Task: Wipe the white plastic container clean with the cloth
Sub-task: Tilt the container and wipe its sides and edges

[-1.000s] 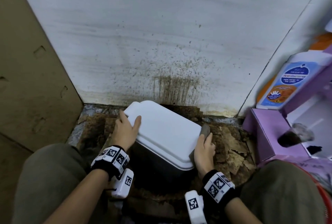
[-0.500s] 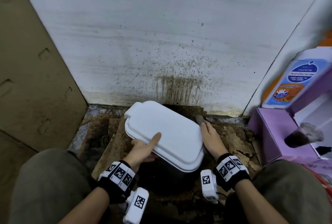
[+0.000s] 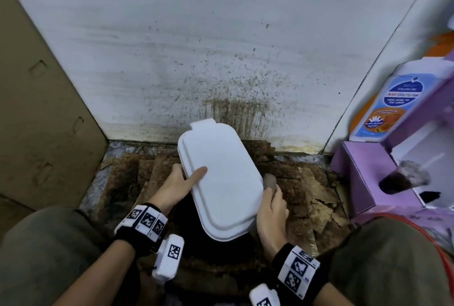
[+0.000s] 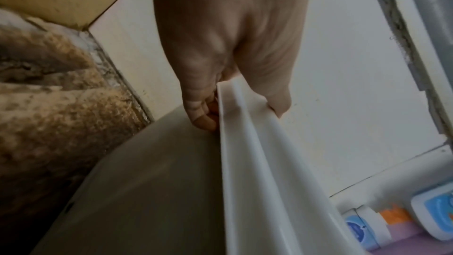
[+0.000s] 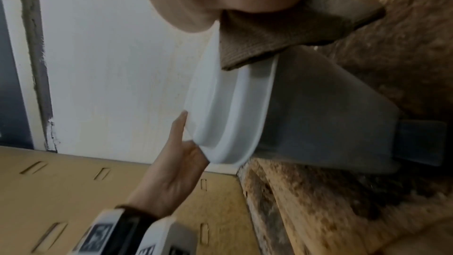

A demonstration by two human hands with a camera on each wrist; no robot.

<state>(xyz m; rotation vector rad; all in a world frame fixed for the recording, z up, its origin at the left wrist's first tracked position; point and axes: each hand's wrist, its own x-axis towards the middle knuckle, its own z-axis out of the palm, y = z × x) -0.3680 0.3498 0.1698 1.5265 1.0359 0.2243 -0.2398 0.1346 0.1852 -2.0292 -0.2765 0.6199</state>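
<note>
The white plastic container (image 3: 222,182), lid on, stands tilted on the dirty floor, its tab end toward the wall. My left hand (image 3: 186,178) grips the lid's left rim, thumb on top and fingers curled under, as the left wrist view shows on the rim (image 4: 235,108). My right hand (image 3: 270,197) holds a folded brown cloth (image 3: 269,180) and presses it against the container's right side. In the right wrist view the cloth (image 5: 269,40) lies over the lid's edge (image 5: 228,113), above the grey body (image 5: 326,115). The cloth hides the right fingertips.
A stained white wall (image 3: 221,60) stands just behind the container. A cardboard panel (image 3: 41,109) closes the left side. A purple box (image 3: 363,178) with a hand-wash bottle (image 3: 395,99) stands to the right. Torn brown cardboard (image 3: 312,197) covers the floor. My knees frame the near edge.
The container has turned so its long side runs more toward me. My left hand shifted from the far corner to the left rim. My right hand slid the cloth along the right side.
</note>
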